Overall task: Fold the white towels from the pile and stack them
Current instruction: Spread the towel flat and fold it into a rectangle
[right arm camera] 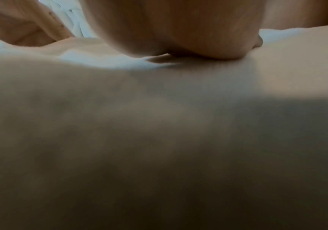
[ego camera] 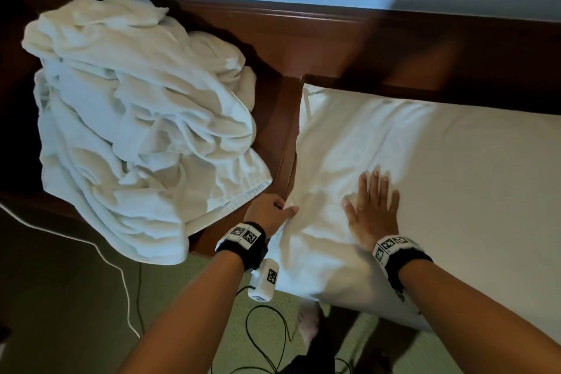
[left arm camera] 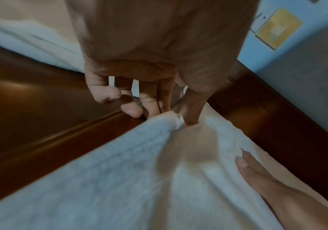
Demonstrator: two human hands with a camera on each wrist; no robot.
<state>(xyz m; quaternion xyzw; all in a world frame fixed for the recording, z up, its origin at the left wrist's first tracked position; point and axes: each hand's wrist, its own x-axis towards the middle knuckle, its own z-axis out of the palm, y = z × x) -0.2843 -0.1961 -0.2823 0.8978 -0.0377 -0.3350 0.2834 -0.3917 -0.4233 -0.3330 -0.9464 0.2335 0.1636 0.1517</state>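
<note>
A white towel [ego camera: 343, 143] lies spread lengthwise along the left edge of the bed [ego camera: 473, 179]. My left hand [ego camera: 274, 209] pinches the towel's [left arm camera: 120, 171] left edge between thumb and fingers [left arm camera: 190, 109]. Flat on the towel [right arm camera: 159, 124], with its fingers straight and spread, my right hand [ego camera: 372, 206] presses down beside the left one; its heel [right arm camera: 179, 31] fills the top of the right wrist view. A crumpled pile of white towels [ego camera: 136, 118] sits on the wooden side table at the left.
A wooden headboard [ego camera: 394, 48] runs behind the bed. The wooden side table [ego camera: 282, 106] stands between the pile and the bed. White and black cables [ego camera: 121, 276] trail over the green floor near my feet.
</note>
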